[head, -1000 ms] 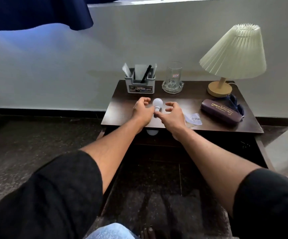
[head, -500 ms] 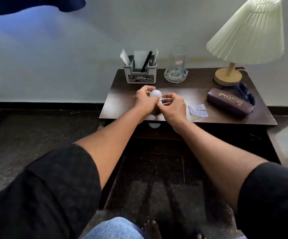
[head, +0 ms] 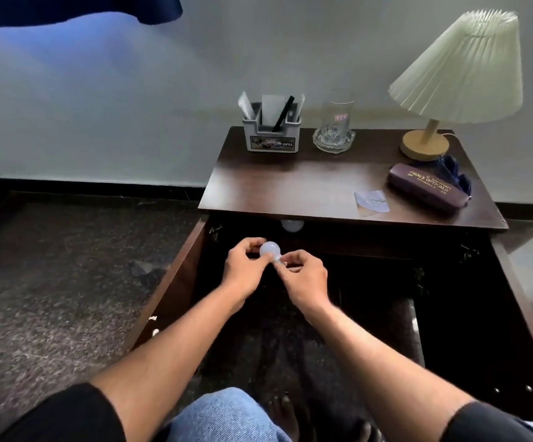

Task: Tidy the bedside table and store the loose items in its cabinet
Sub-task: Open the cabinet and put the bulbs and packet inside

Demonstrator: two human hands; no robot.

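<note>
A small white light bulb (head: 269,250) is held between both hands in front of the dark, open cabinet (head: 338,250) below the tabletop. My left hand (head: 243,269) pinches its round globe; my right hand (head: 303,280) grips its base. On the brown bedside table (head: 290,183) lie a purple glasses case (head: 428,191), a small clear packet (head: 372,202) and a dark blue cloth (head: 453,169) behind the case.
At the back stand a grey organizer (head: 271,135) with a pen and papers, a glass (head: 337,121) in a glass ashtray, and a pleated lamp (head: 459,68). Both cabinet doors (head: 169,282) stand open at either side. A white knob (head: 291,225) shows under the top edge.
Both hands have lifted the bulb off the tabletop and brought it down and toward me, in front of the open cabinet. The view has tilted and shifted left.
</note>
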